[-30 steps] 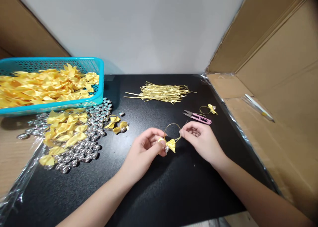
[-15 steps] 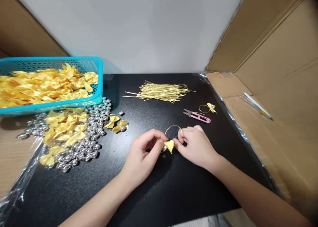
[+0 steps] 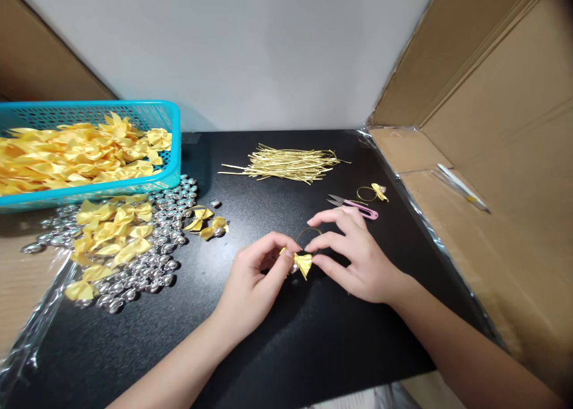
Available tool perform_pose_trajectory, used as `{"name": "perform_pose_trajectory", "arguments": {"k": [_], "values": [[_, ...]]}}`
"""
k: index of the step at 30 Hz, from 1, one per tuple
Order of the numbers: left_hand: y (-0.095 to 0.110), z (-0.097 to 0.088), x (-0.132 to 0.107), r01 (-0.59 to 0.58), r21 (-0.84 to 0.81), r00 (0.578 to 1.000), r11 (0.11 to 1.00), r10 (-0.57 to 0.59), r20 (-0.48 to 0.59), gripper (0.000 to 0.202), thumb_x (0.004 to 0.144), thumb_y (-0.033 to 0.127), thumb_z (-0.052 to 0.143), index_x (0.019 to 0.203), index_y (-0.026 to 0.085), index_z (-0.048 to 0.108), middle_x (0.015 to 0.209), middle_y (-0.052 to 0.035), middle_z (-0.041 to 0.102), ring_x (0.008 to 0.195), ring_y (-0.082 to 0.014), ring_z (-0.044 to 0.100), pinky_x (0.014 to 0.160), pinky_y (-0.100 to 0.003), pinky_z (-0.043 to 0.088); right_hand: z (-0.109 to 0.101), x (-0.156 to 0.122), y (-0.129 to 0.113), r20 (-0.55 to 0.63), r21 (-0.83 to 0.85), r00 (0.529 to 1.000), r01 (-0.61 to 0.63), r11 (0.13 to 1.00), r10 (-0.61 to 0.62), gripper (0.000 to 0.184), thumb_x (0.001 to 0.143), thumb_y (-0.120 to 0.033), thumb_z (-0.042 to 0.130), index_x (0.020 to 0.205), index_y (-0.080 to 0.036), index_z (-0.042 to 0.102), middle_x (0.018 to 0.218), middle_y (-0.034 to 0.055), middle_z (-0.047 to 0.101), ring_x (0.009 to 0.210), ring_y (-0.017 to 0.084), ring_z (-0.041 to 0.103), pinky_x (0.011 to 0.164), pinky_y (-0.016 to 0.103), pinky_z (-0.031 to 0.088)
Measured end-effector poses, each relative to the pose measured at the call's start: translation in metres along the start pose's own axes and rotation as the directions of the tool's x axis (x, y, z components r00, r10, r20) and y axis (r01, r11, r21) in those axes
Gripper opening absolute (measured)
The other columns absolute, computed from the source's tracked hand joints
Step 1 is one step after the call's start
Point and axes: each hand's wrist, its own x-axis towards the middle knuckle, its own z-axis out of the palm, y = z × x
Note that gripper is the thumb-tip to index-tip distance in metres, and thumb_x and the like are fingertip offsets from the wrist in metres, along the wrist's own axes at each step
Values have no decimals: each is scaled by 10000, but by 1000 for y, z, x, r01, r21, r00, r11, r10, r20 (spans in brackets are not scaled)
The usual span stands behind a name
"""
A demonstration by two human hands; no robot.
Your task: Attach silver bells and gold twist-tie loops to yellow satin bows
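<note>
My left hand [image 3: 255, 277] pinches a small yellow satin bow [image 3: 304, 262] with a silver bead at its centre, held just above the black table [image 3: 286, 337]. A thin gold wire loop [image 3: 308, 234] rises from the bow. My right hand [image 3: 353, 251] is right beside the bow, thumb and forefinger pinched at the wire next to it, the other fingers stretched out above the loop.
A teal basket [image 3: 172, 149] of yellow bows stands at the left, with silver beads [image 3: 147, 265] and loose bows [image 3: 110, 233] in front. Gold wire strips [image 3: 286, 163] lie at the back; pink snips [image 3: 353, 207] and a finished looped bow [image 3: 373, 192] lie right. Cardboard [image 3: 492, 158] walls the right side.
My right hand slid left along the wire to the bow, then spread its outer fingers. The loop shrank and dropped behind the hand. My left hand kept its pinch.
</note>
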Motion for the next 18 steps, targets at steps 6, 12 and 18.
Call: {"name": "perform_pose_trajectory", "arguments": {"k": [6, 12, 18], "values": [[2, -1, 1, 4, 41, 995, 999, -8, 101, 159, 917, 312, 574, 885, 199, 681, 699, 21, 627, 604, -97, 539, 571, -195, 420, -2, 1, 0, -49, 62, 999, 21, 998, -18, 110, 928, -172, 550, 855, -211, 622, 1038, 60, 616, 982, 213, 537, 933, 416, 381], [4, -1, 0, -27, 59, 977, 998, 14, 211, 160, 906, 311, 601, 874, 200, 712, 719, 5, 642, 625, -108, 528, 581, -213, 407, 0, 3, -2, -75, 165, 997, -12, 986, 25, 121, 938, -166, 525, 861, -214, 604, 972, 53, 603, 915, 197, 547, 853, 383, 419], [5, 0, 0, 23, 10, 965, 1000, -25, 260, 162, 897, 307, 608, 834, 186, 697, 705, 7, 628, 632, -111, 530, 599, -217, 409, 2, 3, -4, -53, 246, 998, -14, 969, 27, 99, 926, -186, 569, 851, -208, 629, 844, 35, 617, 857, 191, 562, 802, 361, 426]]}}
